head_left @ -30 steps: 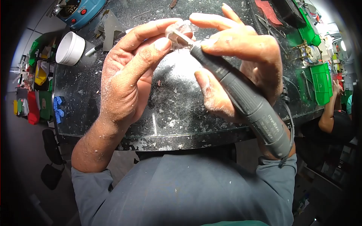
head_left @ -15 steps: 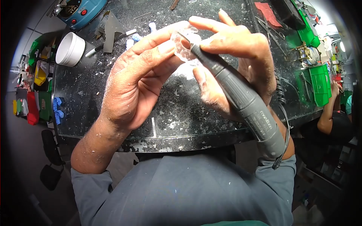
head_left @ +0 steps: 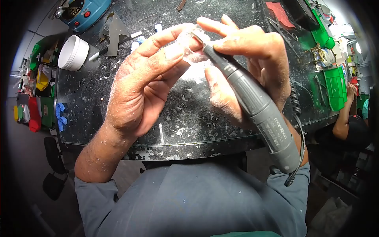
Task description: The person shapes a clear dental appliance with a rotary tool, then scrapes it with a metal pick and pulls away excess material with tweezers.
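Between the thumb and fingers of my left hand (head_left: pixel 144 79) is a clear, arch-shaped plastic piece that looks like a dental appliance (head_left: pixel 193 57). Glare hides its finer shape. My right hand (head_left: pixel 252 51) is wrapped round a black handheld rotary tool (head_left: pixel 256 98), which slants from my forearm up to the piece. The tool's thin metal bit lies at the upper part of the clear piece; whether it touches cannot be made out. A coiled cord (head_left: pixel 294 102) hangs from the tool's rear end. Pale dust covers both hands.
A white round tub (head_left: pixel 74 53), a marker (head_left: pixel 98 53) and grey sandpaper (head_left: pixel 117 35) lie left on the dusty black bench (head_left: pixel 181 118). A blue machine (head_left: pixel 89 15) stands behind. Tweezers (head_left: pixel 284 33) and green bins (head_left: pixel 334 90) are right, near another person's arm (head_left: pixel 345 114).
The clear piece has tilted in my left fingers. The rotary tool's tip has shifted slightly right, and its rear end a little too. My left hand has barely moved.
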Demonstrator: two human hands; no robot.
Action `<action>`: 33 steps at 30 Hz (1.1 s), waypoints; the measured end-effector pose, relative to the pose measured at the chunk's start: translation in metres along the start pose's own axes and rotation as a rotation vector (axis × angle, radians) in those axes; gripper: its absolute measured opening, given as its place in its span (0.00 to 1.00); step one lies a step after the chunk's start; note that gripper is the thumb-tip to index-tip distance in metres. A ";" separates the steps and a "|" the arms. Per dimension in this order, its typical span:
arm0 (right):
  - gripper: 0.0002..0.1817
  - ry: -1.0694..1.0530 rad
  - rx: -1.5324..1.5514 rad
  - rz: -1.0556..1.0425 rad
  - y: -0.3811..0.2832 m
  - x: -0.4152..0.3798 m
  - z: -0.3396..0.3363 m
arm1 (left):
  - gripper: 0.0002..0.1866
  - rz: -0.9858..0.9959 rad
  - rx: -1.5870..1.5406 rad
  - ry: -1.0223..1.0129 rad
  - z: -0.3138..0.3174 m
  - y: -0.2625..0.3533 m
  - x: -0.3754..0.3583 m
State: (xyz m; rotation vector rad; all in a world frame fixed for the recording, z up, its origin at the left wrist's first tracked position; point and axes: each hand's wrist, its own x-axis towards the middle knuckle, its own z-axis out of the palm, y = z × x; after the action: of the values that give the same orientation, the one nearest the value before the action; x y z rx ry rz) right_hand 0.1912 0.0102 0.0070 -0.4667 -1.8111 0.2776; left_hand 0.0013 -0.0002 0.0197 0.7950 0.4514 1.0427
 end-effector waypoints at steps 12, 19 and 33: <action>0.20 0.105 0.087 0.038 0.002 -0.003 0.003 | 0.27 0.017 0.161 0.043 0.007 -0.001 -0.001; 0.21 -0.086 0.007 -0.015 -0.001 0.000 -0.003 | 0.27 0.004 0.106 0.061 0.010 -0.002 -0.001; 0.22 -0.101 0.045 0.013 -0.002 0.000 -0.003 | 0.27 -0.018 0.053 0.056 0.006 -0.004 -0.001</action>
State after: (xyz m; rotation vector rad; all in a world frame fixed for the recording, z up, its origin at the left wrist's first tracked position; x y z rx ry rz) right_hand 0.1939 0.0078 0.0088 -0.4392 -1.8962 0.3558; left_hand 0.0072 -0.0048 0.0208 0.8088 0.5346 1.0420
